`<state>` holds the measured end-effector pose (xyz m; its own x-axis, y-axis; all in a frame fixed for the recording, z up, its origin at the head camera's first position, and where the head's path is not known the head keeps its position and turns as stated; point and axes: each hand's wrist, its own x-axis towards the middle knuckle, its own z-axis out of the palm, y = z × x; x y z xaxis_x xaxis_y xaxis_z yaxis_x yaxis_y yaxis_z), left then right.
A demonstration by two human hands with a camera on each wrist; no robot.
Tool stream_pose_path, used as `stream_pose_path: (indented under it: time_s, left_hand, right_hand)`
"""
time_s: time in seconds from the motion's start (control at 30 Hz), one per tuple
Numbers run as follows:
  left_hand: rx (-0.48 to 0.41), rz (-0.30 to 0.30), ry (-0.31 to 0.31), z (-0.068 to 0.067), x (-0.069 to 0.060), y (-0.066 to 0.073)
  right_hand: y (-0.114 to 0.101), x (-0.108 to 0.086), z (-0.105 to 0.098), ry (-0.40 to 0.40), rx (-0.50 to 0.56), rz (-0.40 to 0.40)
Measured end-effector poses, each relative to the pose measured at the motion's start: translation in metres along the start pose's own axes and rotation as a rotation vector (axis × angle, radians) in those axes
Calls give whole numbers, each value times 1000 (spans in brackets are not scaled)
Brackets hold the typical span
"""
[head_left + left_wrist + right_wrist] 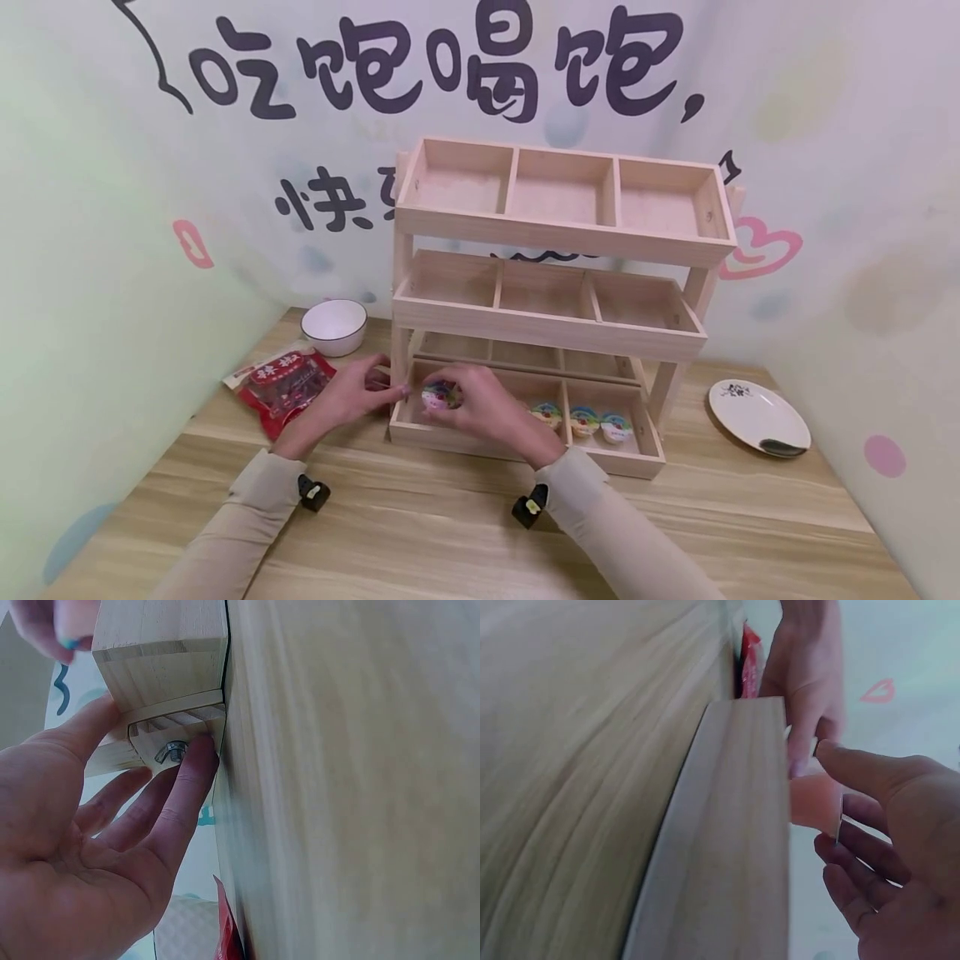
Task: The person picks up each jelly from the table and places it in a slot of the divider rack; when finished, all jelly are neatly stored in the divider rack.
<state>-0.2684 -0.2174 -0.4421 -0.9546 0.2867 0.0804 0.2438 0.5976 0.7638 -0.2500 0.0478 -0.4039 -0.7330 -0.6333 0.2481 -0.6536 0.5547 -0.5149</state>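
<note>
A three-tier wooden rack with divided trays stands on the table. My left hand is at the left end of its bottom tray; in the left wrist view its thumb and fingers hold the rack's corner around a post with a wing nut. My right hand pinches a small jelly cup over the left compartment. That cup looks pinkish-orange with a flat lid in the right wrist view. More jelly cups lie in the middle and right compartments, some partly hidden by my right hand.
Left of the rack stand a white bowl and a red packet of dried chillies. An oval white plate lies to the right. Wooden table extends in front, with printed walls behind and at the sides.
</note>
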Motion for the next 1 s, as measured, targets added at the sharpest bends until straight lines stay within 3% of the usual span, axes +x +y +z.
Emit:
stream_pose_path:
  time_s: [0.4,1.0]
  left_hand:
    - [-6,5,-2,4,0,1]
    - [29,-23,1,0,0,-1]
  right_hand:
    - [23,18,28,-79,-68,34]
    - [31,17,25,-70,-53,-5]
